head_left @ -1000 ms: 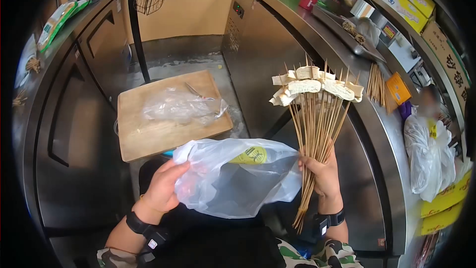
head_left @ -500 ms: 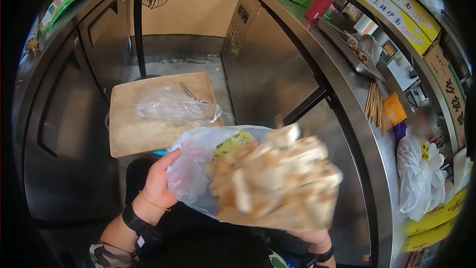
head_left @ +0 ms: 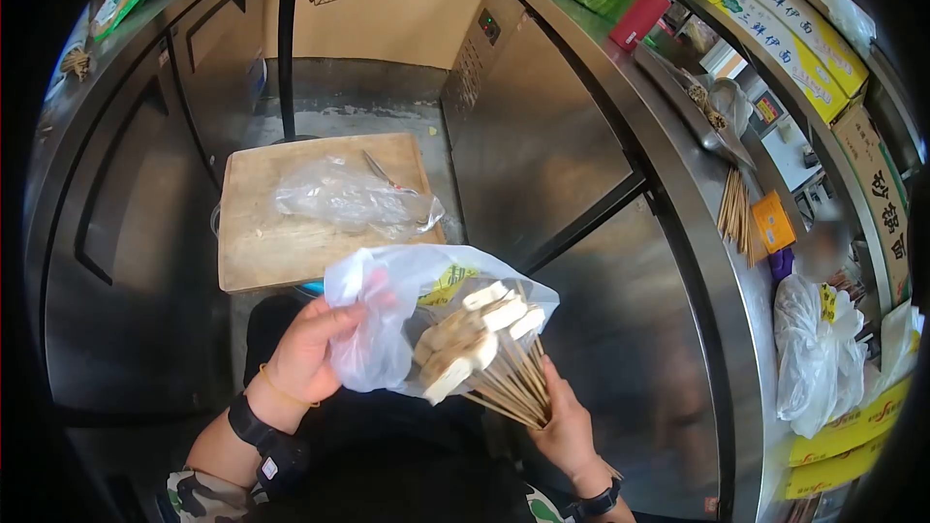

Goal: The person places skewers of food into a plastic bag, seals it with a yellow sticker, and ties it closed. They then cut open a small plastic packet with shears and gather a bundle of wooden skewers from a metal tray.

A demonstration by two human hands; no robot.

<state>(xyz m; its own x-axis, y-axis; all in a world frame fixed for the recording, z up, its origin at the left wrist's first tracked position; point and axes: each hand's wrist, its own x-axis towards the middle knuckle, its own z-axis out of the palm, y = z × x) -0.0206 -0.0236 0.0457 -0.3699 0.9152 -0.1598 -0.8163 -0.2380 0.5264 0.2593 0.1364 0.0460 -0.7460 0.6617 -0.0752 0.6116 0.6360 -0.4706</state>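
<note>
Steel counters | cutting board behind | hands grip bag, skewers

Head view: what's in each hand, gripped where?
Left hand grips the white plastic bag at its left rim. Right hand holds the skewer bundle by the bare stick ends, food end at the bag mouth.
</note>
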